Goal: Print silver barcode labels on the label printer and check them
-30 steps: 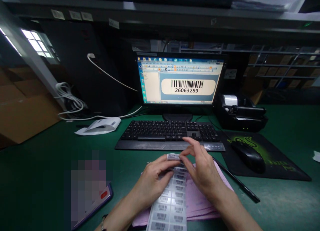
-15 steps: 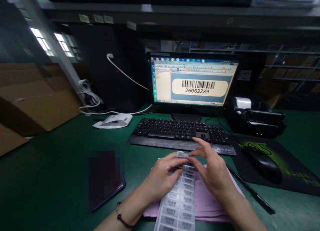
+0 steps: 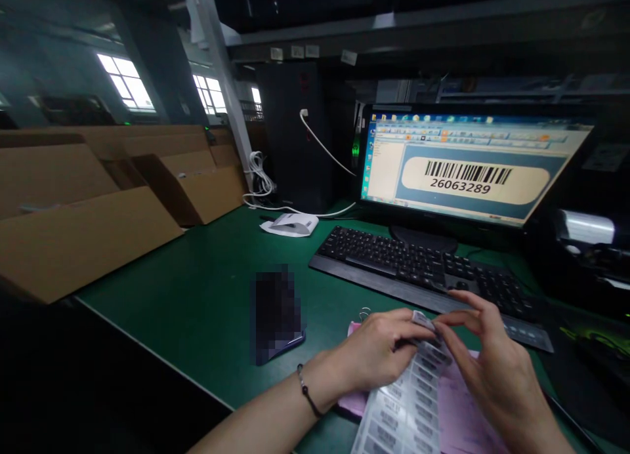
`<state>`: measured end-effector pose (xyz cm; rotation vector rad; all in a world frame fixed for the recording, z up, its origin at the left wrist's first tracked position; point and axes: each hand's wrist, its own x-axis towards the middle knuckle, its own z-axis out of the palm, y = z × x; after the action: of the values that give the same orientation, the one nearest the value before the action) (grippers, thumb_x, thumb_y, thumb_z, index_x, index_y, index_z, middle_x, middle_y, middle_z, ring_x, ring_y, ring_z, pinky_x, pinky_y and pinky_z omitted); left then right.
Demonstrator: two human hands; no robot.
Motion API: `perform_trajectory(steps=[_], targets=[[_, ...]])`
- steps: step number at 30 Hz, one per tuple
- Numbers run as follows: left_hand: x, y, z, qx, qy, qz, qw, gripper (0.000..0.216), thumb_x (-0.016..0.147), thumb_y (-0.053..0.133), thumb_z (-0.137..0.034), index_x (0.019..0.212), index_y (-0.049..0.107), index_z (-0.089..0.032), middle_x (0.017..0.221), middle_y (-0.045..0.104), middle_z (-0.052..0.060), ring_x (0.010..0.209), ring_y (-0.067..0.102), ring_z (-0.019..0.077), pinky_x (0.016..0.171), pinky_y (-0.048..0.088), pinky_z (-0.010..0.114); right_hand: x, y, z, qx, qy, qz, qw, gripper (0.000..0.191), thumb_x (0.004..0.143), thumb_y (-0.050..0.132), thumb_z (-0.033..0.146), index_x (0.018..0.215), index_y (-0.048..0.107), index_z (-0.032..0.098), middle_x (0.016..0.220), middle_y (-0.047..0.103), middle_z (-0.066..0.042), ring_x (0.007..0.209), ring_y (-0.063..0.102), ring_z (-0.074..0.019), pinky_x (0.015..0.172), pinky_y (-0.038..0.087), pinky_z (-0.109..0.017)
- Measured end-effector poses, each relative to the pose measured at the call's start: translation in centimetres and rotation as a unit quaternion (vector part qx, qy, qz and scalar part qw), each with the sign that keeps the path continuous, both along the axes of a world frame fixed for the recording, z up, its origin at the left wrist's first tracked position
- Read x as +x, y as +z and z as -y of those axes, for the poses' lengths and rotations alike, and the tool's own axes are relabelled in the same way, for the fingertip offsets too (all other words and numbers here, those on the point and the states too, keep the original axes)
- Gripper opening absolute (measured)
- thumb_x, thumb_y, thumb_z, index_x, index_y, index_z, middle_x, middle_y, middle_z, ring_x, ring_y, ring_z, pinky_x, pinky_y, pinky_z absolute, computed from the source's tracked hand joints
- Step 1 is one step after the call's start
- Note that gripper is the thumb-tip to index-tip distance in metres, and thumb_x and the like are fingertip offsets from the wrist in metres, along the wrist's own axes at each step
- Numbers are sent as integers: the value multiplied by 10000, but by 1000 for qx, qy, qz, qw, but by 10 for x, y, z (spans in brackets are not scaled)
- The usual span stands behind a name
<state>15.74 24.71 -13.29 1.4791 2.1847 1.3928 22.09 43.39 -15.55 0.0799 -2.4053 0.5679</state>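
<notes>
A strip of barcode labels [image 3: 401, 408] in two columns runs from the bottom edge up to both hands. My left hand [image 3: 381, 349] is closed on the strip near its far end, with the end curling up over the fingers. At that curled end, my right hand [image 3: 492, 355] pinches with thumb and index finger, touching the label edge; whether a single label is loose there I cannot make out. Its other fingers are raised. Beneath the strip lie pink paper sheets [image 3: 465, 401], partly covered by the hands, with a wire clip loop at their far left corner.
A keyboard [image 3: 394, 260] lies beyond the hands, before a monitor [image 3: 472, 172] showing a barcode. A blurred-out phone [image 3: 278, 316] rests at left. Open cardboard boxes [image 3: 93, 231] flank the green table [image 3: 211, 290]. The label printer [image 3: 585, 264] and a black pen [image 3: 573, 418] are at right.
The view has swung left, so everything sits farther right and more boxes and windows show. Both hands stay together at the strip's far end.
</notes>
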Motion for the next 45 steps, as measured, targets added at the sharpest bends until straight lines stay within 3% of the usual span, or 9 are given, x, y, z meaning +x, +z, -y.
perform_trajectory(steps=[5,12,21,30,34,41,45], targets=[[-1,2,-2,19,24,31,999,320,795,524,-42,1064,661,-150,1039,647,65,971,591,146,877,458,240,1,11,12,-79,-16,2,997,374,849,554,268,1181,392,211,843,701,6,836,680,-166,708,515,-256],[-4,0,-1,-6,50,35,998,338,807,534,-71,1053,664,-262,963,628,2,863,576,120,806,464,243,2,20,22,-146,1,17,989,420,837,560,158,1222,402,221,826,689,24,852,648,-152,837,481,-293],[-6,-2,-2,-23,42,28,998,363,801,511,-53,1067,653,-256,971,614,4,900,572,123,829,457,242,2,20,20,-44,40,-17,998,517,817,593,104,1273,382,225,823,696,28,842,643,-164,828,487,-314],[-6,-3,-1,-32,33,45,998,376,813,485,-69,1104,639,-249,1061,618,19,990,571,143,894,445,270,1,20,21,-23,35,-30,999,437,842,524,116,1250,392,201,820,690,-13,841,653,-187,794,513,-339],[-6,-1,-2,-39,43,42,997,362,803,500,-74,1088,651,-237,1022,628,28,949,583,148,851,458,270,2,21,23,-71,18,-20,997,401,844,508,133,1225,401,195,825,681,-23,835,655,-193,809,507,-362],[-7,2,-3,-2,63,83,995,350,760,546,-54,1023,683,-239,1078,643,13,1007,579,149,910,432,266,6,29,15,-246,-50,10,968,426,818,580,221,1204,402,192,817,703,-6,830,668,-181,853,476,-366],[-7,4,-4,19,72,111,991,339,754,542,-42,1003,691,-217,1052,648,24,984,587,149,883,442,258,9,39,14,-242,-128,-76,959,320,809,614,306,1089,511,188,971,689,-61,881,665,-197,845,483,-374]])
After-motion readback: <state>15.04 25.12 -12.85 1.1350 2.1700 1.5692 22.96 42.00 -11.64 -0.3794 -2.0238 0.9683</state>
